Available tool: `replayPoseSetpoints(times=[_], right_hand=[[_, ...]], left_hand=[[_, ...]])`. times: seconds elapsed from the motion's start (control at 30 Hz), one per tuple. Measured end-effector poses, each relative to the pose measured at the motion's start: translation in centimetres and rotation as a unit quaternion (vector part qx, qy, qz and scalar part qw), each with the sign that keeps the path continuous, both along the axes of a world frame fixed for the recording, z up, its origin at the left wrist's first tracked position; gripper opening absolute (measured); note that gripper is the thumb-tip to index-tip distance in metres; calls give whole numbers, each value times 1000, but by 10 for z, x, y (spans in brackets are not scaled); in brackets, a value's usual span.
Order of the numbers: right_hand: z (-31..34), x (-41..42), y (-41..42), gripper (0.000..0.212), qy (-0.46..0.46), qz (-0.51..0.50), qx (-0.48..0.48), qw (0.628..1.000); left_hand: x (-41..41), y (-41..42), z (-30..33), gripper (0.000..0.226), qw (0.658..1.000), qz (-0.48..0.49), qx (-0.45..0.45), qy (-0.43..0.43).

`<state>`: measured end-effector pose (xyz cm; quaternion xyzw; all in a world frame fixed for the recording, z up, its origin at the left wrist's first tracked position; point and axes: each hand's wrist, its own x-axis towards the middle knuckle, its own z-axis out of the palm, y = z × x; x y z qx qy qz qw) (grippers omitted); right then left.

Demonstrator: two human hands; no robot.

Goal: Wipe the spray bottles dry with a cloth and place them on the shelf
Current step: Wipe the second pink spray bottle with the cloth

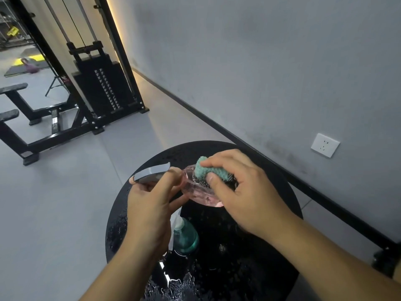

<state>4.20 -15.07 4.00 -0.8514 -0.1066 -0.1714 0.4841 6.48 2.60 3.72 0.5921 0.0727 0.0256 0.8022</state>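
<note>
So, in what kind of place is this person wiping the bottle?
Most likely a gym. A cable machine with a weight stack stands by the wall, padded benches sit to its left, and exercise mats lie on the floor farther back.

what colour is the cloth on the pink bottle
Teal green cloth, nubbly texture, clearest in the head view.

No text, label, brand or number can be read anywhere. The weight stack (pixel 106 90) of the cable machine shows rows of pale marks, too small and blurred to make out as figures.
</note>
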Motion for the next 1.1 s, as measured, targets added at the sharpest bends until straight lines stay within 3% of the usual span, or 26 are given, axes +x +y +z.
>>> replayPoseSetpoints(times=[0.2, 0.43, 0.6, 0.67, 0.8, 1.1], right_hand=[[-4, 6, -10, 23, 40, -39, 107, 993], [-9, 5, -4, 26, 7, -39, 135, 990], [-13, 6, -7, 26, -16, -64, 143, 988], [-13, 6, -7, 26, -19, -68, 139, 988], [-13, 6, -7, 25, -22, -74, 129, 989], [-13, 7, -9, 23, -22, -92, 75, 993]], left_hand=[[3, 3, -1, 8, 1000, 14, 9, -5], [0, -3, 0, 57, 999, 24, 4, 25], [0, 1, 9, 83, 998, -28, 15, 57], [-1, 2, 10, 78, 998, -29, -19, 59], [-1, 4, 10, 28, 998, -10, -43, 47], [-2, 7, 6, 26, 999, -8, -27, 18]])
